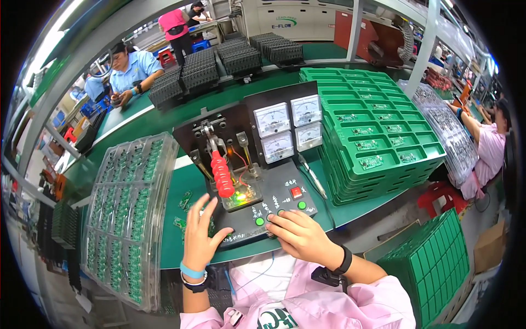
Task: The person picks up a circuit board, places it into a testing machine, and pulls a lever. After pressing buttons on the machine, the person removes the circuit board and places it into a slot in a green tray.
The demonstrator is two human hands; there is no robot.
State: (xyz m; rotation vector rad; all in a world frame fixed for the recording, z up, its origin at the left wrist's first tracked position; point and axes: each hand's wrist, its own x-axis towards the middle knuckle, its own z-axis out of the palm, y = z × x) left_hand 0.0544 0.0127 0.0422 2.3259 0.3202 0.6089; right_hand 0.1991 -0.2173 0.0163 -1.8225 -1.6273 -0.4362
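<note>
A black test fixture (249,225) stands in front of me on the green bench. Its toggle clamp's red handle (222,174) points down toward me, above a clear block (244,197) where a green light glows. My left hand (200,236), fingers spread and empty, hovers by the fixture's left front corner, thumb toward its edge. Loose green circuit boards (185,198) lie just beyond those fingers, partly hidden. With fingers stretched out, my right hand (298,233) rests over the front row of green buttons, covering some. A red switch (296,192) sits past its fingertips. Several analog meters (272,119) stand behind.
Clear trays (123,219) of circuit boards stand at left. Stacked green trays (378,159) holding a few boards rise at right, beside a probe with a cable (313,178). Black racks (200,71) line the back. More green trays (433,268) sit lower right. Co-workers sit at both sides.
</note>
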